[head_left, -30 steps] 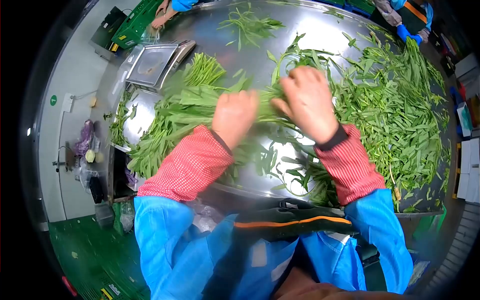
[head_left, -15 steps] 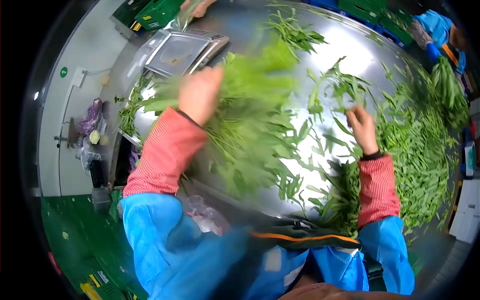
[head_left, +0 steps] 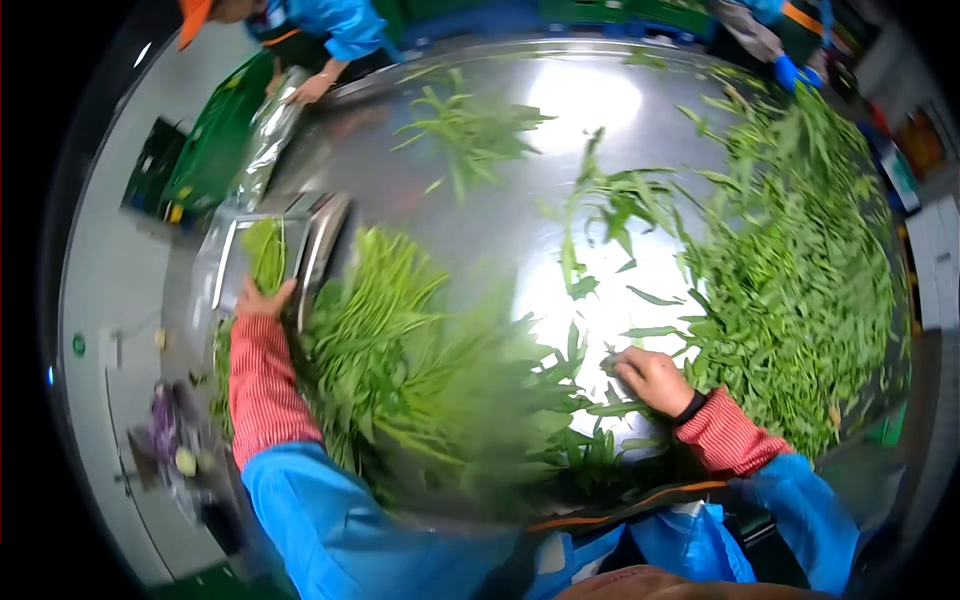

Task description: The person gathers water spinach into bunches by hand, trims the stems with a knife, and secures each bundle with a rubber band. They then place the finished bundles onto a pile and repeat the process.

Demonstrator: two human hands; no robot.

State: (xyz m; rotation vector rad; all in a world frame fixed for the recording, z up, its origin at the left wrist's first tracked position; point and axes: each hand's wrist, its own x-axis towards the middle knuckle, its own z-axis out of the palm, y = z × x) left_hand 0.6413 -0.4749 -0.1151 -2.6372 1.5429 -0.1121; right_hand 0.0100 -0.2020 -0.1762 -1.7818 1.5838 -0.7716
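My left hand (head_left: 262, 298) is at the weighing scale (head_left: 322, 240), its fingers round the near end of a small bunch of leafy greens (head_left: 265, 250) that lies on the scale's pan. My right hand (head_left: 652, 378) is low over the steel table with its fingers curled together. Whatever its fingertips may hold is too small to make out. Between my hands spreads a heap of long-stalked greens (head_left: 385, 330), partly blurred. Loose leaves (head_left: 655, 330) lie just beyond my right hand.
A large pile of greens (head_left: 800, 270) covers the right side of the steel table (head_left: 400, 195). A smaller clump (head_left: 468, 135) lies towards the back. One co-worker (head_left: 345, 35) handles clear plastic film (head_left: 270, 130) at the far left; another with a blue glove (head_left: 790, 72) stands far right.
My left hand has brought greens from above the middle heap onto the scale. My right hand has moved lower and nearer to me. The view has shifted, bringing the left co-worker into sight.
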